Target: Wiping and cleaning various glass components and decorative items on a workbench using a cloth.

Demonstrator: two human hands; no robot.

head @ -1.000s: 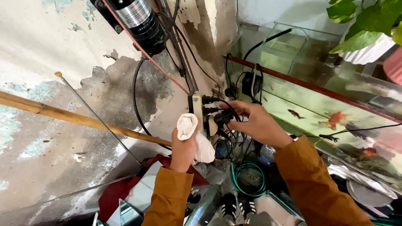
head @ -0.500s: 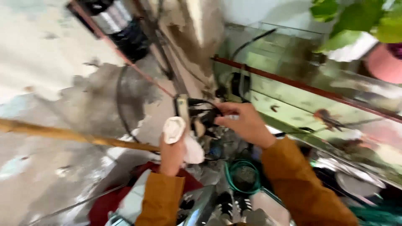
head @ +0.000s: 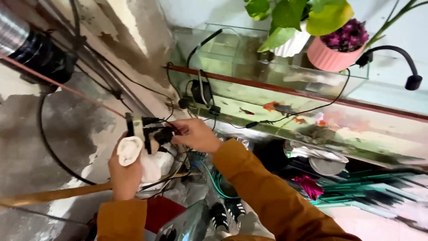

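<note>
My left hand (head: 124,172) grips a white cloth (head: 133,151) and the lower end of a white power strip (head: 135,129) held upright. My right hand (head: 196,135) pinches a black plug (head: 161,135) seated in the strip, with black cords trailing from it. Both sleeves are mustard orange. The strip's lower part is hidden behind the cloth and fingers.
A long glass fish tank (head: 312,107) with orange fish runs along the right, under a pink flowerpot (head: 332,56) and a black gooseneck lamp (head: 412,80). A peeling wall with cables, a black pipe (head: 40,53), a bamboo stick (head: 53,194) and a green hose coil (head: 216,180) surround the hands.
The view has swung to the right and down, so more of the tank shows. Both hands keep their hold on the strip and plug, shifted slightly left in view.
</note>
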